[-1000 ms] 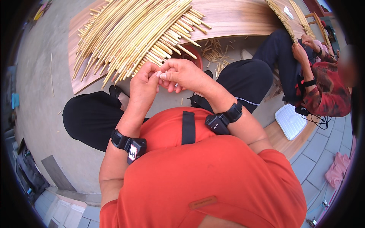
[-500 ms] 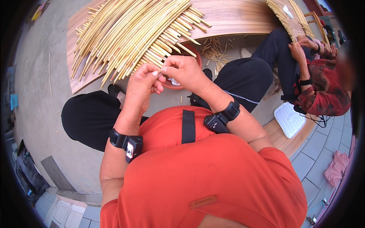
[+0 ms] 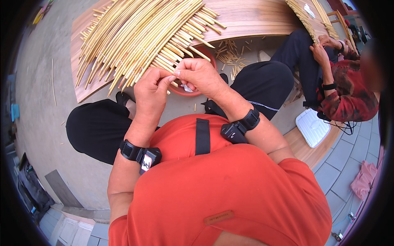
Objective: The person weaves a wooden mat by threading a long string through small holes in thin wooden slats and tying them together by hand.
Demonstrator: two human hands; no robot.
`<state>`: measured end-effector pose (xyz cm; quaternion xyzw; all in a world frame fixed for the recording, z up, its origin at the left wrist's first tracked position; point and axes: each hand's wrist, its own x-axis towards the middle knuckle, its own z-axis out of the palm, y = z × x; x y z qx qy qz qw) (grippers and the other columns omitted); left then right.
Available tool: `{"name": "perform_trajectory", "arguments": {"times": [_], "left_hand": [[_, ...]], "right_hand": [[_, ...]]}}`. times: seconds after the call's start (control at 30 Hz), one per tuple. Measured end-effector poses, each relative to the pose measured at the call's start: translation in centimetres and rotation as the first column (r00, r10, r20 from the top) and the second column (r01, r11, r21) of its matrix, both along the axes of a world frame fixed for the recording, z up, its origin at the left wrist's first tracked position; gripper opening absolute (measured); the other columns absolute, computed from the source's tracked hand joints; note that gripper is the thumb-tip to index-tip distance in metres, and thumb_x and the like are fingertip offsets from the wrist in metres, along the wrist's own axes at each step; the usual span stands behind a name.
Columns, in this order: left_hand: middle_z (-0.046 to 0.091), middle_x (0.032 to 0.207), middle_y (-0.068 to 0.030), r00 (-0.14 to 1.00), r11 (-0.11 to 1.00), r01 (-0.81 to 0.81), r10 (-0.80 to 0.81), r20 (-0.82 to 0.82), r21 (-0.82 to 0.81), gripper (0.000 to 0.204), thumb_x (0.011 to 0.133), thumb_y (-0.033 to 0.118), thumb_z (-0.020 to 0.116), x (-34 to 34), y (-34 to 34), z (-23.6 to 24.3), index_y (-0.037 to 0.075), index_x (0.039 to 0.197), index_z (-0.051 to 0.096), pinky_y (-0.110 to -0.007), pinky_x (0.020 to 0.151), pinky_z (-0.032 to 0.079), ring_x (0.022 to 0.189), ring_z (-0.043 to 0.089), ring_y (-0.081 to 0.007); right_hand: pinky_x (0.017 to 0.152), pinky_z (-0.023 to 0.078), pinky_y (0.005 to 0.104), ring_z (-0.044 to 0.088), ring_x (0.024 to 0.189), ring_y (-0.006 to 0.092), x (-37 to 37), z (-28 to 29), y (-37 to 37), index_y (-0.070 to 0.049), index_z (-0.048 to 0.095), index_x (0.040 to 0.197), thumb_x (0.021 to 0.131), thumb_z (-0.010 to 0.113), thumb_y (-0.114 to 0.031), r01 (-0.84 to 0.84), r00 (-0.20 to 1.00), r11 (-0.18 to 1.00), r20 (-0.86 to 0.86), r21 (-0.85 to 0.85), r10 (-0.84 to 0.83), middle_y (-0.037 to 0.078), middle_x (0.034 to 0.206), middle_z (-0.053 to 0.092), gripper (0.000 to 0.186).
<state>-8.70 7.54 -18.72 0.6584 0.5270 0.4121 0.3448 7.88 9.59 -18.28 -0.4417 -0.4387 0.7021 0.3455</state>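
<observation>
A mat of pale yellow reed sticks (image 3: 131,41), bound with rows of thin thread, lies across the wooden table ahead of me. At its near right corner my left hand (image 3: 152,92) and my right hand (image 3: 200,77) meet fingertip to fingertip. Thumb and index finger are pinched together on each. Whatever sits between the fingertips is too small or hidden to name. Under the hands, partly covered by them, stands a reddish basin (image 3: 211,62) with something white inside.
The wooden table (image 3: 250,18) runs off to the right. Short cut stick pieces (image 3: 232,57) litter the floor beyond the basin. At the right, a seated co-worker (image 3: 349,88) handles another stick mat (image 3: 303,20). A white plastic lid (image 3: 312,127) lies on a bench near my right elbow.
My left hand has rolled over and its fingers have curled in, with its thumb now against the right fingertips. The right hand stays nearly in place.
</observation>
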Motion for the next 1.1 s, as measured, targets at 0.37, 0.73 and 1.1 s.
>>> {"name": "perform_trajectory", "arguments": {"times": [0.37,0.73,1.1], "left_hand": [[0.061,0.076,-0.0006,0.981,0.971,0.088,-0.045,0.191,-0.224,0.003,0.085,-0.002,0.059,-0.4,-0.2,1.1,-0.001,0.084,0.062,-0.019,0.059,0.043,0.064,0.053,-0.0062],[0.059,0.072,0.0016,0.990,0.986,-0.089,0.104,0.101,-0.141,0.004,0.087,0.005,0.061,0.3,-0.2,0.5,0.001,0.087,0.062,-0.018,0.054,0.041,0.060,0.050,-0.0042],[0.058,0.073,-0.0002,0.945,0.968,-0.059,0.132,0.299,-0.243,0.006,0.087,0.006,0.061,0.1,-0.1,1.3,0.000,0.086,0.063,-0.018,0.055,0.040,0.060,0.051,-0.0054]], "right_hand": [[0.040,0.026,0.0160,0.037,0.045,0.0005,0.3,-0.7,0.1,-0.005,0.063,0.079,0.087,0.062,-0.018,-0.060,0.995,0.996,0.073,-0.067,0.065,-0.004,0.059,0.051,0.015],[0.036,0.028,0.0167,0.037,0.039,0.0035,-0.1,0.3,-0.8,0.003,0.063,0.097,0.088,0.056,-0.010,-0.035,0.899,0.970,-0.431,-0.242,-0.075,0.000,0.061,0.053,0.017],[0.044,0.039,0.0174,0.049,0.045,0.0062,-0.1,0.7,-1.6,-0.003,0.051,0.129,0.091,0.052,-0.009,-0.060,0.951,0.995,-0.306,-0.073,0.035,0.005,0.071,0.062,0.039]]}}
